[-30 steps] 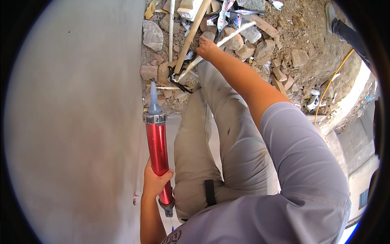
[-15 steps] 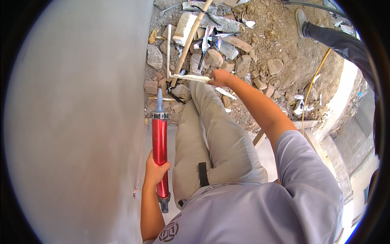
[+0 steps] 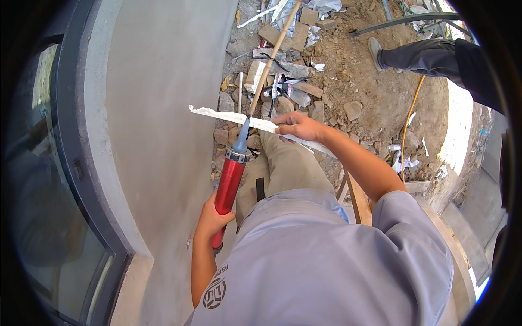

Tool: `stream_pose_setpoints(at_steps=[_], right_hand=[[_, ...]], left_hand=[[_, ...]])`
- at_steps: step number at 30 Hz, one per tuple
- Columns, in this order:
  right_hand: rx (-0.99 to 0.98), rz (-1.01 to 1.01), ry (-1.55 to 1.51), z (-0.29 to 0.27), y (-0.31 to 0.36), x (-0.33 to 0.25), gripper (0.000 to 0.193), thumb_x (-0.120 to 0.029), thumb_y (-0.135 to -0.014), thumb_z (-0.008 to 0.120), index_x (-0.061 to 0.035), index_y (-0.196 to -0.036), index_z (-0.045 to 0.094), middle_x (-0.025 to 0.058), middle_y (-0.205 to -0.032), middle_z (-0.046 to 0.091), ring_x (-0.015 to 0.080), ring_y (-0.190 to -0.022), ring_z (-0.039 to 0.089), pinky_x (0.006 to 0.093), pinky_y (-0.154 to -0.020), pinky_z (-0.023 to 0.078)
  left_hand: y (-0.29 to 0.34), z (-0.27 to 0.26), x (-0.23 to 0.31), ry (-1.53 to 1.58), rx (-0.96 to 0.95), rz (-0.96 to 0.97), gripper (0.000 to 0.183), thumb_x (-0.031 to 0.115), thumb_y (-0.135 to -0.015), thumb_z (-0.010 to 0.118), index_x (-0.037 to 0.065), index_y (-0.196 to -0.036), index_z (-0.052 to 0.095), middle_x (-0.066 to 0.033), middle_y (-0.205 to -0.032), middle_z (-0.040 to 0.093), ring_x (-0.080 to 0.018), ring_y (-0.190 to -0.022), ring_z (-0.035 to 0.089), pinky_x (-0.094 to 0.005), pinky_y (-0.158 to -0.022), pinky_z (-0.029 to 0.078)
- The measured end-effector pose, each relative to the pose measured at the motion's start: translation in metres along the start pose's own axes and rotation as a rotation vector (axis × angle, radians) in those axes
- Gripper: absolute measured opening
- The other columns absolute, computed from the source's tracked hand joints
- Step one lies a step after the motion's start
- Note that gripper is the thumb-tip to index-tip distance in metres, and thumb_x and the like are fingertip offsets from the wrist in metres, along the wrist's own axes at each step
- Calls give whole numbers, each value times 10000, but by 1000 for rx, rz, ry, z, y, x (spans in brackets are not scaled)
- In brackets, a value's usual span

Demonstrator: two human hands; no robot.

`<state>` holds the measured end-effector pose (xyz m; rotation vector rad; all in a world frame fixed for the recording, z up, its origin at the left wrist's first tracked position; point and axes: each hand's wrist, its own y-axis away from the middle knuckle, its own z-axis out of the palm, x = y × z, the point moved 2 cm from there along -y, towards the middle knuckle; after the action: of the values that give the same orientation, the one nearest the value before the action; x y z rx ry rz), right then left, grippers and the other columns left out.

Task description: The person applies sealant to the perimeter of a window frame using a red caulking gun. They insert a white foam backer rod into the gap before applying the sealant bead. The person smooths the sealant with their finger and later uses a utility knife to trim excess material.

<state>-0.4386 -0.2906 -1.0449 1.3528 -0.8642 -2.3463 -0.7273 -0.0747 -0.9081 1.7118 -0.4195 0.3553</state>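
Observation:
My left hand is wrapped round the red barrel of a caulking gun. The gun tilts slightly, its tapered blue-grey nozzle pointing away from me. Between the fingers and thumb of my right hand is a crumpled white strip, perhaps tape. The strip stretches leftward past the nozzle's tip, its far end near the wall, and another length trails under my right hand. Nozzle tip and strip overlap in view; whether they touch I cannot tell.
A smooth grey wall and a dark-framed window stand on my left. Ahead lie broken bricks and rubble, with a long wooden pole. Another person's leg and a yellow cable are at right.
My view has shifted, bringing the window in at left. The gun has tilted rightward, and the white strip now stretches across by its nozzle tip. Both hands keep their holds.

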Motion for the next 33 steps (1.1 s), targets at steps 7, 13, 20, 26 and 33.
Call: stream_pose_setpoints(at_steps=[7,13,20,26,33], right_hand=[[-24,-140,-198,57,63,-75,437,-135,-967,604,-5,-1384,604,-13,-727,587,84,-627,512,265,-581,401],[-179,-253,-405,95,95,-104,558,-84,-908,574,35,-1450,516,20,-826,611,102,-682,516,268,-641,424],[-293,-306,-545,121,122,-124,777,-274,-861,492,88,-1534,353,88,-733,573,163,-640,532,372,-801,490],[-352,-344,-533,144,149,-135,796,-318,-969,578,71,-1578,244,104,-923,616,181,-809,595,333,-784,493],[-365,-376,-556,155,157,-137,924,-331,-950,703,62,-1596,172,42,-785,633,156,-642,638,341,-736,578]], left_hand=[[57,1,3,10,-18,154,643,150,-671,785,51,-1276,592,-133,-961,704,-269,-854,670,-371,-856,529],[79,8,-5,-47,32,267,605,99,-687,811,54,-1252,599,-183,-1027,722,-358,-929,692,-395,-872,532],[88,12,-6,-6,60,347,575,94,-691,819,49,-1225,610,-187,-1003,728,-368,-911,703,-398,-855,536],[97,10,-9,-2,48,375,545,88,-698,816,46,-1207,628,-180,-981,733,-320,-879,711,-385,-845,536],[100,16,-11,48,51,443,496,108,-709,848,38,-1155,645,-156,-995,743,-281,-871,707,-358,-849,533]])
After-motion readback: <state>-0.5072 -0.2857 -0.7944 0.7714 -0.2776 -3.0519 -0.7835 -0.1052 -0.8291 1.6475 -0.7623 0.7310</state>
